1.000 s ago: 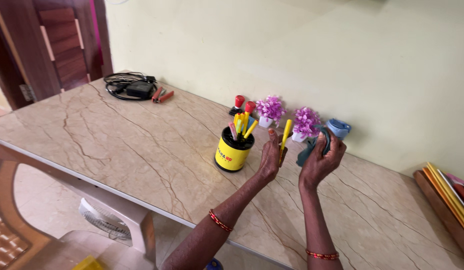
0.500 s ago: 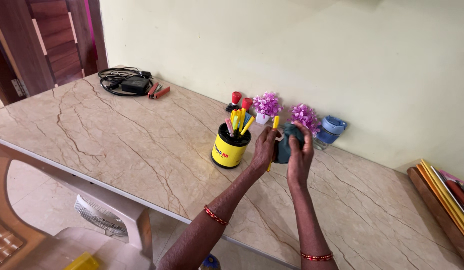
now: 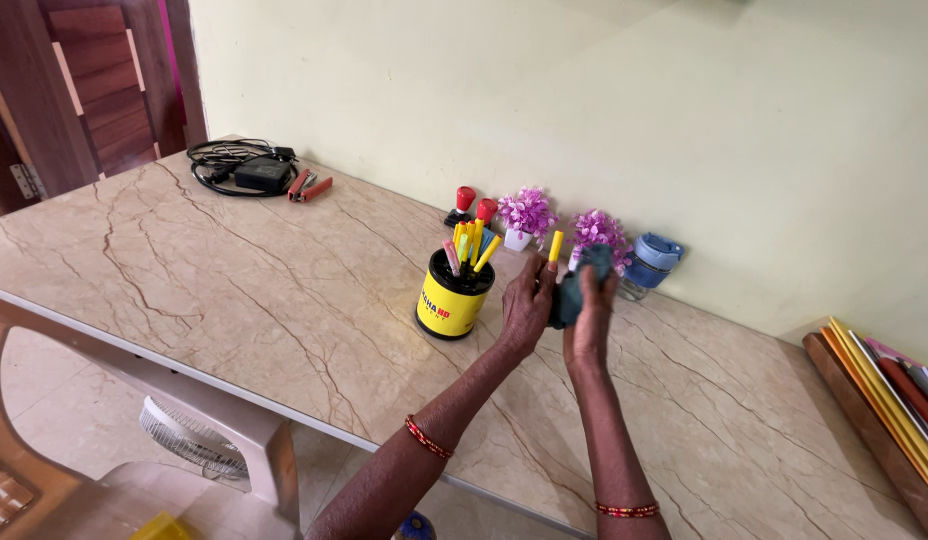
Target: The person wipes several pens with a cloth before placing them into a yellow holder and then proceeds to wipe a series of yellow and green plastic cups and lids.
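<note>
Left hand (image 3: 527,303) fingers clenched around a slim yellow plastic marker (image 3: 554,246), held upright, tip poking above the fingers. Right hand (image 3: 587,322) fingers clamped on a crumpled dark teal cloth (image 3: 574,285), pressed against the marker's lower part; both hands close together, raised above the beige veined marble table (image 3: 234,290), toward its back edge. Red bangles on both wrists.

Just left of the hands: round yellow pen holder with black rim (image 3: 449,300), standing on the table, packed with yellow and pink markers. Behind it near the wall edge: two red-topped black stamps (image 3: 474,208), two small white pots of purple artificial flowers (image 3: 527,214), a blue lidded clear jar (image 3: 649,259) behind the right hand. Back left corner: coiled black cable with adapter (image 3: 242,168), red-handled pliers (image 3: 309,187) beside it. Right edge: stack of coloured folders in a wooden tray (image 3: 884,385). Below the front edge: white fan (image 3: 189,440) on the floor, pale plastic chair (image 3: 134,490).
</note>
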